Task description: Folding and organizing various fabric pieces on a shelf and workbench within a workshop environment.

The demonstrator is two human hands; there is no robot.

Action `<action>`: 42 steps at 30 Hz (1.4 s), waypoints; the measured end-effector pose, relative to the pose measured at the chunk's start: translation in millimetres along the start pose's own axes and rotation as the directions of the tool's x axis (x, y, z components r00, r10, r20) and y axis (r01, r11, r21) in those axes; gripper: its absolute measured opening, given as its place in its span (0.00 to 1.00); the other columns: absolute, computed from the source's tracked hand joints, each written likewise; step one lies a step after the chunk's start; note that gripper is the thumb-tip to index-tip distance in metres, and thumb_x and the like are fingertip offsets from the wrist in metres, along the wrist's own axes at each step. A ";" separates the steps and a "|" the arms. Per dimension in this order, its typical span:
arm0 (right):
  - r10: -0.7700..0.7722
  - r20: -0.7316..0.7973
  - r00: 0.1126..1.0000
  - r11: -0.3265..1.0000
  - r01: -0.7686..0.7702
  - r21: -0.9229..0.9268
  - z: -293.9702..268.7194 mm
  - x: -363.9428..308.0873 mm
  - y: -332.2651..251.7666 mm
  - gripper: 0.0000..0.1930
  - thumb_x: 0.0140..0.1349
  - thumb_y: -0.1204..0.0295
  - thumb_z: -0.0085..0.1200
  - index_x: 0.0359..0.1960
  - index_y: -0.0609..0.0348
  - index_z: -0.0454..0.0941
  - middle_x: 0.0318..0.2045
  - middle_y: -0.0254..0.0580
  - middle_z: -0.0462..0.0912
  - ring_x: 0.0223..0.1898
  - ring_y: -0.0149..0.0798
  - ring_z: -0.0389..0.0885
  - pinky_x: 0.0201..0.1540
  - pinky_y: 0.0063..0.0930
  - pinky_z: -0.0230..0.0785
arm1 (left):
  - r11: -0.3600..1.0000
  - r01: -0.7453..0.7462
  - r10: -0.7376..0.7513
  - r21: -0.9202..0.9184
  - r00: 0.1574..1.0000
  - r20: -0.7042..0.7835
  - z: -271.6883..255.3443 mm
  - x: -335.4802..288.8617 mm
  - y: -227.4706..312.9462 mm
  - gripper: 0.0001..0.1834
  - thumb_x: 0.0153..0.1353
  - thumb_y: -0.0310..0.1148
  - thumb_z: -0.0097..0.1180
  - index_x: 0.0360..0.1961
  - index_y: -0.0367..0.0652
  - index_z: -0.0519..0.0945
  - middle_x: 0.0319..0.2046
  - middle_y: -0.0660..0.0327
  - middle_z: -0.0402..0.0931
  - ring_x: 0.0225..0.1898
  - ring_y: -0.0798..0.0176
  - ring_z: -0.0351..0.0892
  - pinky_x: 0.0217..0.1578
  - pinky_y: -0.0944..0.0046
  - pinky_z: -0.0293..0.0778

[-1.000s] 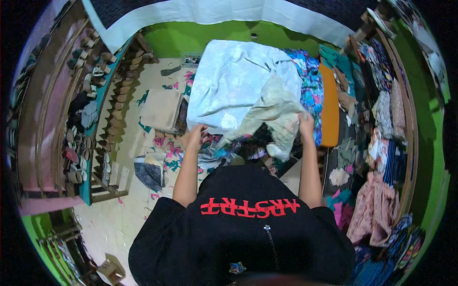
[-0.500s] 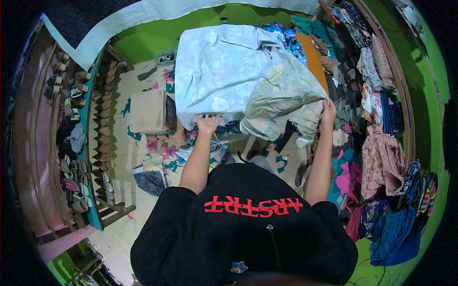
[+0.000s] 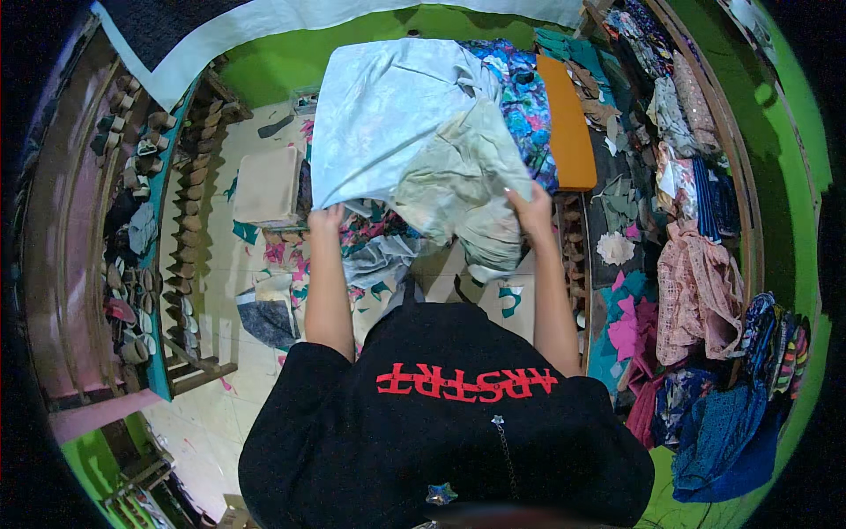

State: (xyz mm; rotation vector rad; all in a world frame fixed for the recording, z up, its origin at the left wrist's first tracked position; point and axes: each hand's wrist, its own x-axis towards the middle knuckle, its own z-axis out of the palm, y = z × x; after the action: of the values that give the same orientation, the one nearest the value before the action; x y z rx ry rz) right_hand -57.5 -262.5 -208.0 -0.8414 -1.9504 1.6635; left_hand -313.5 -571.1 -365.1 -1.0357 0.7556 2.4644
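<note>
While gripped by both hands, pale cloth (image 3: 397, 123) over orange cushion (image 3: 567, 123).

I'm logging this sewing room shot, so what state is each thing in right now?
Pale blue cloth: held up, spread, gripped at its lower corners.
Cream cloth: crumpled, hanging in front of the blue cloth near the right hand.
Left hand: closed on the cloth's corner.
Right hand: closed on the cloth's edge.
Orange cushion: lying flat.
Floor: littered with fabric scraps.
</note>
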 end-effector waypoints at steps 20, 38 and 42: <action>0.275 0.245 0.929 0.878 -0.139 -0.458 -116.4 -17.4 103.6 0.16 0.50 0.65 0.49 0.35 0.66 0.73 0.25 0.37 0.75 0.27 0.30 0.70 0.31 0.26 0.62 | 0.959 -0.213 0.236 -0.188 0.965 0.112 22.6 -115.7 50.4 0.24 0.57 0.43 0.32 0.49 0.40 0.65 0.53 0.49 0.60 0.54 0.47 0.58 0.53 0.41 0.50; -0.007 0.036 0.999 0.752 0.029 -0.659 -26.4 97.3 109.7 0.25 0.48 0.59 0.53 0.40 0.70 0.70 0.37 0.54 0.74 0.41 0.47 0.72 0.43 0.32 0.63 | 0.735 -0.673 0.538 0.076 0.649 0.538 185.8 -73.5 123.2 0.15 0.53 0.33 0.52 0.40 0.41 0.68 0.38 0.59 0.70 0.41 0.63 0.70 0.40 0.63 0.67; 0.030 -0.255 0.966 0.744 -0.193 -0.639 -1.4 126.6 88.4 0.33 0.48 0.57 0.52 0.50 0.68 0.60 0.50 0.58 0.63 0.52 0.52 0.61 0.53 0.36 0.55 | 0.131 -0.589 0.529 0.797 0.722 0.446 76.9 30.3 61.8 0.37 0.45 0.42 0.57 0.52 0.31 0.59 0.48 0.49 0.64 0.48 0.55 0.64 0.48 0.60 0.61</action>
State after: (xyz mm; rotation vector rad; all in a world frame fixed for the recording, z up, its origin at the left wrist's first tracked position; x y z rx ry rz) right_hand -133.0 -165.6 -301.6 -1.3597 -2.3727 0.8290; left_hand -407.0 -570.3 -321.5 -0.1667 2.5065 1.8247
